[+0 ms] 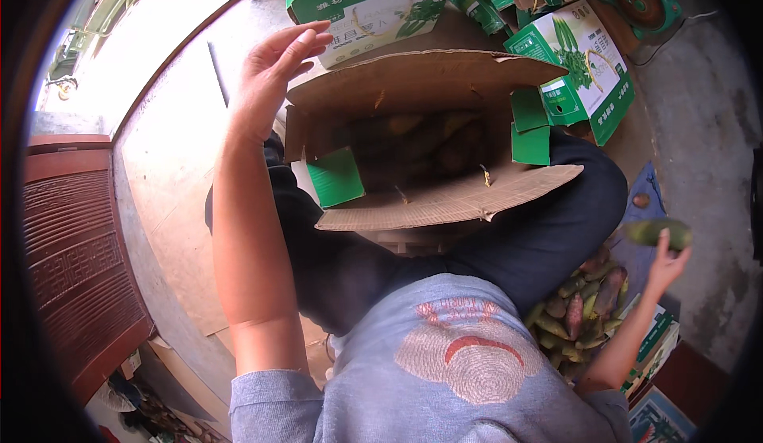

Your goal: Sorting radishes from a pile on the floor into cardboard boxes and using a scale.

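My right hand (668, 270) is out at the far right, closed around a long green radish (650, 234) that looks blurred. Below it lies a heap of green and reddish-purple radishes (576, 312), beside my right leg. An open cardboard box (429, 77) stands between my crossed legs, its flaps spread outward. Several radishes (453, 145) lie in its shadowy inside, hard to make out. My left hand (282, 58) is raised beyond the box's left side, holding nothing, with its fingers loosely bent and partly apart.
Green and white printed cartons (381, 14) stand ahead, with another carton (576, 69) at the far right. A blue sheet (640, 197) lies by the radish heap. Further right back is a round green-rimmed device (648, 2). A carved wooden panel (83, 260) is at left.
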### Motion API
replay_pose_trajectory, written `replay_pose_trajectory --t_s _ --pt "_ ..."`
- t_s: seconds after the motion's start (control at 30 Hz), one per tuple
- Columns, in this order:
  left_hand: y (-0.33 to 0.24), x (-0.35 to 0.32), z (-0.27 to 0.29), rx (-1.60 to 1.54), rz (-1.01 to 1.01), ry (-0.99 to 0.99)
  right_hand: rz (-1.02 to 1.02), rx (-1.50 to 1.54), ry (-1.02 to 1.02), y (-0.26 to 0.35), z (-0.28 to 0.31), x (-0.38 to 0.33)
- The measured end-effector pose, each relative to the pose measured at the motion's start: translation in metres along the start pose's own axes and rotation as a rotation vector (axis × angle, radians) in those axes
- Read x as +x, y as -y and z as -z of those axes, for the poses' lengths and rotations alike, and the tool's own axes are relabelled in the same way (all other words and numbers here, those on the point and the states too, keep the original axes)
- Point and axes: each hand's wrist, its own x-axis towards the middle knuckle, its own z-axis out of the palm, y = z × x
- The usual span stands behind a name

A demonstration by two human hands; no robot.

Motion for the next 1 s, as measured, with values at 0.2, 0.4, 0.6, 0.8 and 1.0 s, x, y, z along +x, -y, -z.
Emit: replay_pose_trajectory --t_s 0.2,0.4,0.6,0.8,1.0 --pt "0.003 -0.005 -0.009 0.146 -0.044 0.061 0.318 0.584 -0.055 0.173 0.041 0.129" --pt "-0.004 -0.010 -0.016 0.270 -0.014 0.072 0.710 0.701 0.643 0.390 -0.092 0.025" --pt "-0.002 -0.009 -0.010 0.236 -0.002 0.139 1.201 0.299 1.149 0.428 -0.220 -0.053" --pt "0.000 -0.007 -0.010 0.252 -0.034 0.145 1.211 -0.239 1.204 0.408 -0.293 -0.092" --pt "0.003 -0.009 -0.008 0.231 -0.010 0.119 1.023 0.255 0.874 0.422 -0.195 -0.027"
